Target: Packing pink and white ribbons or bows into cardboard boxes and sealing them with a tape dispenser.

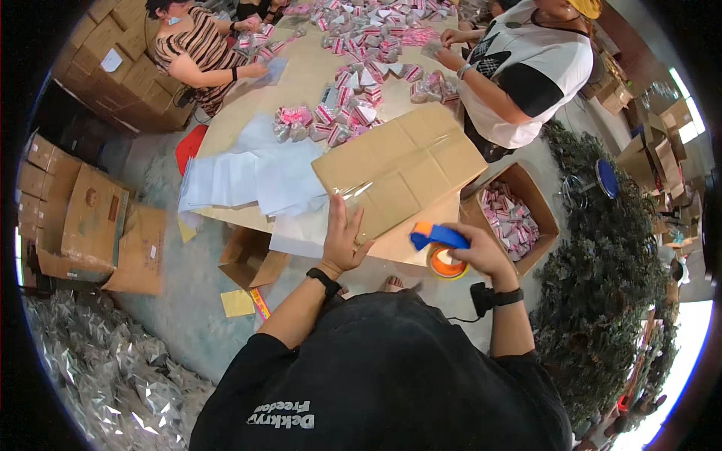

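Observation:
A closed cardboard box (402,161) lies at a slant on the near part of the table, with shiny clear tape along its top and near left corner. My left hand (344,237) rests against that corner, its fingers stretched out and holding nothing. To the right of the box, my right hand (485,252) is wrapped round a blue and orange tape dispenser (442,237). An orange and yellow tape roll (447,263) shows just below the dispenser; whether it sits in the dispenser I cannot tell. Both my wrists wear black bands.
White sheets (248,177) cover the table's left side. Small pink-and-white packets (353,98) are heaped beyond the box. An open carton (515,214) of packets stands at the right. Two people (199,60) (526,68) work across the table. Dark artificial greenery (602,286) fills the right side.

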Tool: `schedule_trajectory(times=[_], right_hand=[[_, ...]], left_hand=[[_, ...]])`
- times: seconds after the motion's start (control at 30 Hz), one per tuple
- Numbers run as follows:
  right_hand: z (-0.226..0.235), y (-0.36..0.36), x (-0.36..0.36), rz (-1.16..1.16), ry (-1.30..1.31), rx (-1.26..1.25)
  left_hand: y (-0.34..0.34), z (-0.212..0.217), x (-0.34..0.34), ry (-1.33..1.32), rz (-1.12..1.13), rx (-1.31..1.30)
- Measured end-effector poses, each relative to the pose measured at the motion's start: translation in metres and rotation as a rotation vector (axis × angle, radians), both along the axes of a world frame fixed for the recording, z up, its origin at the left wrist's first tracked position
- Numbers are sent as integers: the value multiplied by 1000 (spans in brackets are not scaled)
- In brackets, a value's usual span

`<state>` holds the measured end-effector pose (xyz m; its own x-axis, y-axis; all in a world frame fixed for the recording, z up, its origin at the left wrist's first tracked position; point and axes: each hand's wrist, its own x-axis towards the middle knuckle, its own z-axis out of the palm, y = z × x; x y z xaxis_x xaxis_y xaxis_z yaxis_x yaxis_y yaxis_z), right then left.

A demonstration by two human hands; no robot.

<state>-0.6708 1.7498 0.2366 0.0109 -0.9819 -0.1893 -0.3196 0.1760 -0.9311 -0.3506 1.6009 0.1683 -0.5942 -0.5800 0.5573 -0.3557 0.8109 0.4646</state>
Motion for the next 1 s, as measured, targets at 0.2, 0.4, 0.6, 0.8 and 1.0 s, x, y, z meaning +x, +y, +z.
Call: schedule_trajectory(times=[0.2,0.4,0.6,0.8,1.0], right_hand=[[37,-11,-15,-665,-509,-128],[-20,-1,3,-1034,-85,-97],[25,62,56,-748,111,141],[36,75,78,-201,68,221],[24,57,69,-132,-142,146]], left_hand=[[-13,4,40,-28,-91,118],[-31,17,68,118,-51,349],[-66,35,20,110,168,473],[-166,26,-38,-242,358,691],[-26,79,-140,-887,286,213]])
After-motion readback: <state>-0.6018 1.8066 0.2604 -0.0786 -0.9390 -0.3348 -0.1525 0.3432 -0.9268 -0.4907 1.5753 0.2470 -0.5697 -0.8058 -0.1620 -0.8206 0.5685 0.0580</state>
